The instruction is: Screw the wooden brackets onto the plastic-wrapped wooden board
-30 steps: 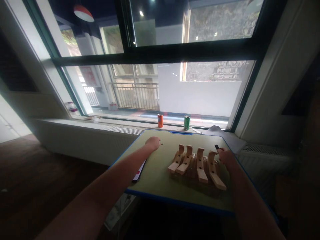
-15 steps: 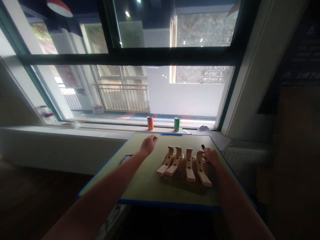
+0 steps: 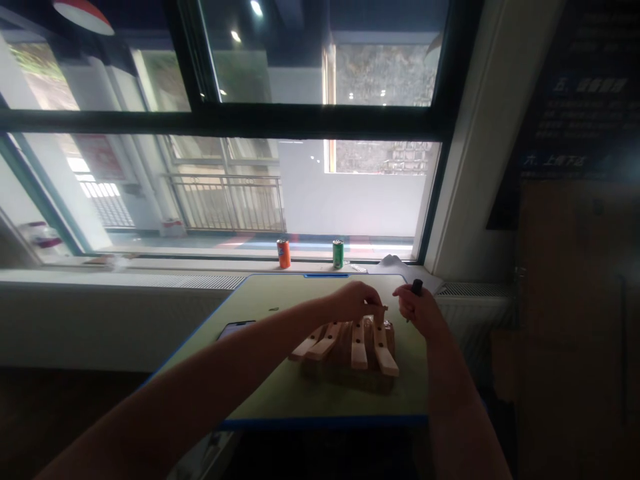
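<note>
Several light wooden pieces (image 3: 358, 353), bent and dotted with dark round spots, lie side by side on clear, shiny wrapping on the table (image 3: 280, 393). My left hand (image 3: 355, 301) reaches across their far ends. Its fingers are pinched at the hooked top of the rightmost wooden piece (image 3: 386, 357); whatever is between them is too small to make out. Just right of that, my right hand (image 3: 423, 312) is closed around a slim tool with a black handle (image 3: 417, 287), the handle pointing up. A thin tip shows below the fist, apart from the wood.
A phone (image 3: 235, 329) lies at the table's left edge, partly behind my left forearm. Near it is a small dark item (image 3: 273, 309). An orange can (image 3: 283, 255) and a green can (image 3: 338, 254) stand on the windowsill. Grey cloth or paper (image 3: 395, 265) lies behind the table's right corner.
My left hand has moved right, from the table's far left part to the rightmost wooden piece. My right hand has drawn slightly away from that piece, its tool now more upright. The view has shifted.
</note>
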The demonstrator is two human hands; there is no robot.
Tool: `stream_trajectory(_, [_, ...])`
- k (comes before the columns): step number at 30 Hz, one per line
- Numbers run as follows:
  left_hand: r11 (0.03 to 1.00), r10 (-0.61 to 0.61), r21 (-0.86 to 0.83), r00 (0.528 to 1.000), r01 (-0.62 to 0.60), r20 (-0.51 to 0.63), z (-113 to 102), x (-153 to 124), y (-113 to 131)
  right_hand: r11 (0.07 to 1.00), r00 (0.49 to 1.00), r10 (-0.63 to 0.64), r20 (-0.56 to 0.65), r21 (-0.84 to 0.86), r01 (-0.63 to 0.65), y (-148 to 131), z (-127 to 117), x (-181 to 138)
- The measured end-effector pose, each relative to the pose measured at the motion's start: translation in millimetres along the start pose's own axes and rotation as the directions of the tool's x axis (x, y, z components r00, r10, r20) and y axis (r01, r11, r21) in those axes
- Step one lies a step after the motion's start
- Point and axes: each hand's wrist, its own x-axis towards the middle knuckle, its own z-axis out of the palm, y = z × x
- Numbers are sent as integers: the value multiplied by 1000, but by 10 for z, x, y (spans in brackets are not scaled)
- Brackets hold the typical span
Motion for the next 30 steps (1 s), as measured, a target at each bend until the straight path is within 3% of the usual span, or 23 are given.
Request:
stream_trajectory(4, [1000, 3, -16, 1000, -3, 26, 37, 17, -25, 998, 973, -6, 233, 55, -7, -91, 10, -119])
stream_trajectory(8, [999, 14, -49, 1000, -13, 11, 64, -30, -27, 1000, 938, 9, 347, 20, -17, -134, 6, -145])
stream_trajectory(13, [999, 24, -37, 1000, -23, 16, 104, -74, -70, 998, 925, 44, 377, -59, -24, -163, -29, -160])
stream_trajectory(19, [985, 24, 170, 998, -32, 49, 138, -110, -123, 986, 883, 113, 456, -159, -44, -107, -86, -146])
stream_trajectory(26, [944, -51, 328, 974, -25, 220, 182, -132, -171, 955, 867, 131, 480, -295, 19, -96, -62, -131])
stream_trajectory(30, [951, 0, 301, 972, -72, 234, 248, -114, -257, 956, 859, 145, 492, -292, 6, -87, -26, -132])
